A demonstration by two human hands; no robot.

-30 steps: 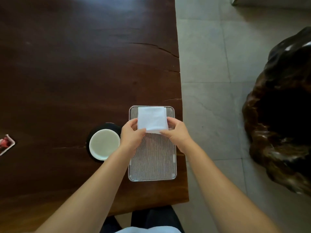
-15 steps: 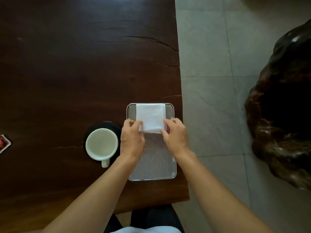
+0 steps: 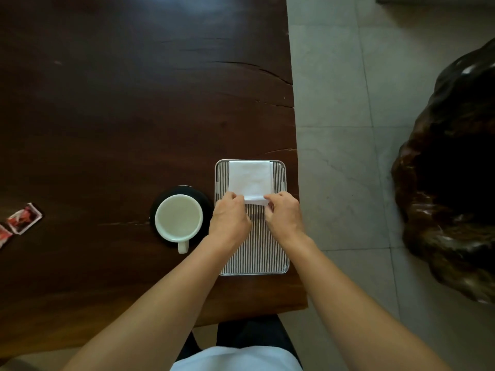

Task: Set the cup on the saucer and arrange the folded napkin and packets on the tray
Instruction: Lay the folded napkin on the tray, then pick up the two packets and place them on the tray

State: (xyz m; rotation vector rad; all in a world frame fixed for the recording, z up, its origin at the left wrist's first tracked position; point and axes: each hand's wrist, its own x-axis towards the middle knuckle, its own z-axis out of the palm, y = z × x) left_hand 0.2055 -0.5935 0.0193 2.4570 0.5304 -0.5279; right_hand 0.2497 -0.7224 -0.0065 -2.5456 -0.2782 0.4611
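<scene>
A folded white napkin [image 3: 249, 180] lies on the far half of a ribbed metal tray [image 3: 257, 253] near the table's right edge. My left hand [image 3: 229, 220] pinches the napkin's near left corner, and my right hand [image 3: 284, 215] pinches its near right corner. Just left of the tray, a white cup [image 3: 179, 218] stands on a black saucer [image 3: 203, 202], its handle pointing toward me. Two red and white packets [image 3: 24, 218] lie at the table's far left edge, one cut off by the frame.
The dark wooden table [image 3: 120, 108] ends just right of the tray, with grey floor tiles [image 3: 348, 156] beyond. A large dark gnarled wooden object [image 3: 452, 188] stands on the floor at the right.
Both hands have slid to the napkin's near corners and closed on them. The napkin now lies flatter against the tray's far end. The view has shifted, showing the cup's handle and more of the packets.
</scene>
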